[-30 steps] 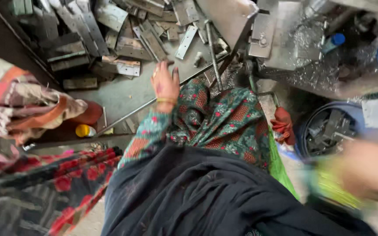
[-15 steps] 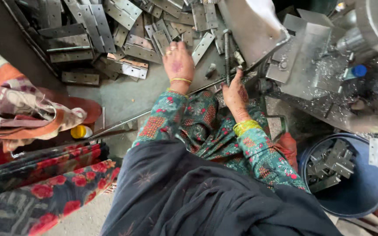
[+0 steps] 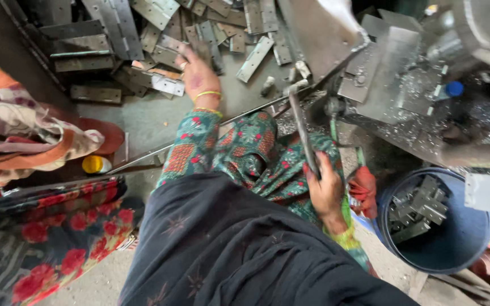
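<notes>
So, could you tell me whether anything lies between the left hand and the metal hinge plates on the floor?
Nothing visible does: the left hand already rests on the heap of hinge plates, fingers touching one.

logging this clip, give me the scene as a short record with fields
left hand: reaching into the pile of flat metal hinge plates on the floor
right hand: gripping a metal lever handle of the machine
machine: grey, strewn with metal shavings
blue bucket: holds metal parts
yellow round object: on the floor at left

two hands (image 3: 198, 72) are showing, one bucket (image 3: 443, 249), one yellow cap (image 3: 93, 164), and too many hinges (image 3: 168, 85) for counting.
</notes>
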`<state>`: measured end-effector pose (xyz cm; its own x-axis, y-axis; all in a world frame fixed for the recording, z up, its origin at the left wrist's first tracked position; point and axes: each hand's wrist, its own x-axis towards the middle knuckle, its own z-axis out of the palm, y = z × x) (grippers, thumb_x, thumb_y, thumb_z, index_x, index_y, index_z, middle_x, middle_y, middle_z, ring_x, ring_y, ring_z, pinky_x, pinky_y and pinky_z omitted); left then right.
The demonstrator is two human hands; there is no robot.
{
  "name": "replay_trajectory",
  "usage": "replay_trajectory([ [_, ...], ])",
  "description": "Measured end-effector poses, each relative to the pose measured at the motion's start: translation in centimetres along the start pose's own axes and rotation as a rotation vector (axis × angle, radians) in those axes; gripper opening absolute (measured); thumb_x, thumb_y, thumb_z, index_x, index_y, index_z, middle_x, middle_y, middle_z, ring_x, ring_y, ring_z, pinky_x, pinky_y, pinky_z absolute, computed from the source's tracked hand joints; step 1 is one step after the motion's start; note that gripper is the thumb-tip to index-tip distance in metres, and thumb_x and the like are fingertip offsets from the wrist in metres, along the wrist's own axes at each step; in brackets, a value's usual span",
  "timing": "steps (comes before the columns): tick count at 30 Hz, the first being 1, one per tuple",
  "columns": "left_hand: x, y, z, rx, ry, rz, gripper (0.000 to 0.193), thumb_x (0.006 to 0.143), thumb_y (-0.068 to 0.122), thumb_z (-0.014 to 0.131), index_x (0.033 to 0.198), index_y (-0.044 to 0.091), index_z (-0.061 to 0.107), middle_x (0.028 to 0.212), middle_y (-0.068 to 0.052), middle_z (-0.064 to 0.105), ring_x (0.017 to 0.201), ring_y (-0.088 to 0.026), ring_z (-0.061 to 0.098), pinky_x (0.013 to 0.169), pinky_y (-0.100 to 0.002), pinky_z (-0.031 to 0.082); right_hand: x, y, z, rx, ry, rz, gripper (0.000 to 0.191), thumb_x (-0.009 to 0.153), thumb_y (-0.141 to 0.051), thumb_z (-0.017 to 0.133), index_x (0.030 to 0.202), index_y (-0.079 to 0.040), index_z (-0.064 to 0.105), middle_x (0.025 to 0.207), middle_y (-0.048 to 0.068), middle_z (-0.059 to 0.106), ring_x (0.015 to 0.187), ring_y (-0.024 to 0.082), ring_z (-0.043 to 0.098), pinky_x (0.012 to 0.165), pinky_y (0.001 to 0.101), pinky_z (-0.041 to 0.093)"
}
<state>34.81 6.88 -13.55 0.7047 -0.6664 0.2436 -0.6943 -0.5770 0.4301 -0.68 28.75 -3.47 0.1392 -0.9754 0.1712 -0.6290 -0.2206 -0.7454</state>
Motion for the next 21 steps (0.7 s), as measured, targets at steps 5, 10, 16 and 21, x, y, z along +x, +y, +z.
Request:
replay_trajectory([
  [5,-1.0,-3.2,-0.5,-0.184,-0.279,-0.300,0.055,0.080,0.028,0.082,0.123,0.003,0.059,0.115,-0.020,0.066,0.099,-0.037,0.069,0.085,-0.042,0.055,-7.0,2.6,-4.4,0.185,0.006,0.130,0.040,0.100,-0.008,0.066,0.137,0.002,0.056,0.108,0.012,0.070,0.097,0.022,0.066,0.084,0.0366,0.051],
  [10,-4.0,-4.0,-0.9,-0.786,-0.546,-0.115,0.045,0.082,0.033,0.084,0.113,0.003,0.070,0.101,-0.016,0.074,0.093,-0.030,0.068,0.081,-0.039,0.054,-11.2,4.9,-6.0,0.269,0.117,0.510,0.041,0.099,-0.008,0.065,0.139,0.002,0.059,0.099,0.009,0.070,0.080,0.015,0.059,0.070,0.0301,0.047],
  [16,-14.9,3.1,-6.2,-1.542,-1.178,-0.430,0.031,0.090,0.016,0.074,0.116,0.003,0.064,0.093,-0.008,0.071,0.082,-0.018,0.067,0.071,-0.032,0.055,-11.4,4.7,-7.0,0.318,0.312,0.310,0.043,0.099,-0.008,0.061,0.140,0.003,0.052,0.117,0.008,0.068,0.102,0.013,0.063,0.084,0.0264,0.050],
  [21,-19.1,12.4,-12.3,-1.748,-1.330,-0.354,0.018,0.099,0.011,0.070,0.113,0.003,0.062,0.087,-0.004,0.064,0.072,-0.013,0.061,0.063,-0.029,0.053,-11.7,3.0,-7.8,0.389,0.344,0.223,0.037,0.104,-0.008,0.060,0.139,0.004,0.054,0.120,0.010,0.069,0.108,0.014,0.065,0.095,0.0278,0.051],
])
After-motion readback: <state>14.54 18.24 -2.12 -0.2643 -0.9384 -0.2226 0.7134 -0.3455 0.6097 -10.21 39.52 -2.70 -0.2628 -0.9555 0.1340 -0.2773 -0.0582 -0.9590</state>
